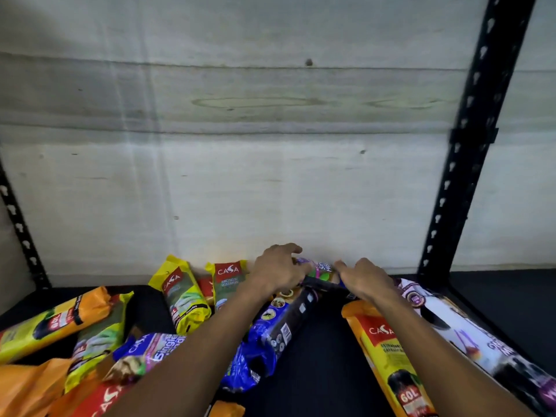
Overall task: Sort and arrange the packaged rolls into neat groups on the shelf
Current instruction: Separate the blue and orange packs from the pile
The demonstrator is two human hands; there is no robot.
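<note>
Both my hands reach to the back of the dark shelf. My left hand and my right hand both grip a purple-and-green packaged roll lying against the back wall. Beneath it a blue-and-black roll runs toward me. Two yellow Casa rolls stand to the left. An orange-yellow Casa roll and a white-purple roll lie to the right under my right forearm.
A loose pile of orange, yellow, red and blue packs fills the left front. Black perforated uprights stand at the right and left. A plywood back wall closes the shelf. Dark shelf surface shows at the far right.
</note>
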